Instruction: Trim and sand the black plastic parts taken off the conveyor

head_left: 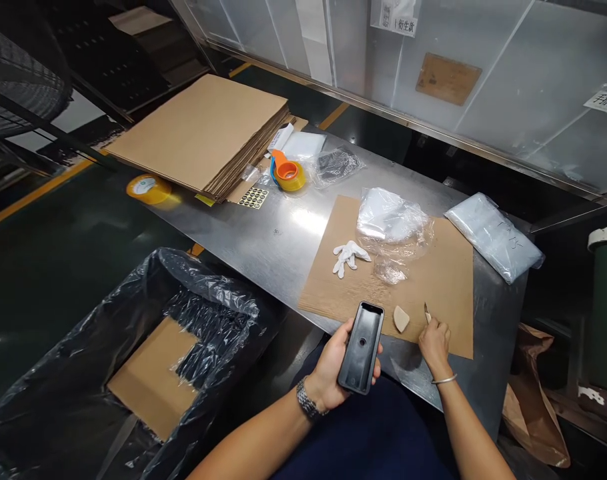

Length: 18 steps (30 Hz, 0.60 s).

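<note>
My left hand (333, 367) holds a flat black plastic part (362, 347) with a small round hole, just off the near edge of the steel table (263, 233). My right hand (434, 343) grips a small thin-bladed knife (426, 311), its tip resting on the brown cardboard sheet (448, 280) that covers the table's near end. A small beige wedge-shaped piece (401, 319) lies on the sheet between my hands. A white glove (348, 257) and clear plastic bags (391, 223) lie farther back on the same sheet.
A stack of flat cardboard (198, 133) sits at the table's far left with an orange tape dispenser (288, 175) and yellow tape roll (148, 189). A filled clear bag (493, 237) lies at right. A black-lined box (133, 373) stands below left.
</note>
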Motion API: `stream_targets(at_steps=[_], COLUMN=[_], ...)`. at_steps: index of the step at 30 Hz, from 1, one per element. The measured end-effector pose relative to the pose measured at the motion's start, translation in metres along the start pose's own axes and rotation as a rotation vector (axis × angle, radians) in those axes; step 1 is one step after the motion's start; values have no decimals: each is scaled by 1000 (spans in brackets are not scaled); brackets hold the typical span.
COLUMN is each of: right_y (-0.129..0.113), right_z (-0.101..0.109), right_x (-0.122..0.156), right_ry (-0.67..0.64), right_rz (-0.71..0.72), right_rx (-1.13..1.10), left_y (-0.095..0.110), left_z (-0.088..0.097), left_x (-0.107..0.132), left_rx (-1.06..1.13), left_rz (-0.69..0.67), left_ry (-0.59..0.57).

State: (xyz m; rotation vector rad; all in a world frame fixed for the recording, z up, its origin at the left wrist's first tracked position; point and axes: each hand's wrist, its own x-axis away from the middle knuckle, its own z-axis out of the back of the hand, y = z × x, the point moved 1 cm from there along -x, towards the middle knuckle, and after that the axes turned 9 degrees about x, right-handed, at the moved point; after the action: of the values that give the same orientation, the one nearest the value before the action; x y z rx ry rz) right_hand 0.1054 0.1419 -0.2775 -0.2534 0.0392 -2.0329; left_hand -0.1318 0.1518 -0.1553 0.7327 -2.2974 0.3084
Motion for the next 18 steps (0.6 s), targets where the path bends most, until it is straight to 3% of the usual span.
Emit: stream_targets(at_steps=[2, 5, 7, 9, 11, 14, 18], right_y=[-3, -26, -51, -81, -105, -122, -115], right_z=[7, 42, 76, 108, 129, 135, 129], right_x=[3, 15, 27, 43, 54, 57, 43], right_ry=[26, 47, 45, 18, -18, -135, -274], right_rz=[51, 210, 411, 785, 946, 952, 915], right_rx=[-21, -106, -200, -343, -391, -444, -641], left_y=[1, 0, -2, -5, -8, -10, -12], left_z=[-1, -3, -5, -6, -7, -7, -8], left_x=[1, 1, 2, 2, 2, 3, 7], left_rx=[-12, -54, -81, -105, -133, -192, -200], left_rz=[32, 59, 81, 101, 105, 111, 157], left_ry=[-15, -12, 6, 31, 59, 100, 123])
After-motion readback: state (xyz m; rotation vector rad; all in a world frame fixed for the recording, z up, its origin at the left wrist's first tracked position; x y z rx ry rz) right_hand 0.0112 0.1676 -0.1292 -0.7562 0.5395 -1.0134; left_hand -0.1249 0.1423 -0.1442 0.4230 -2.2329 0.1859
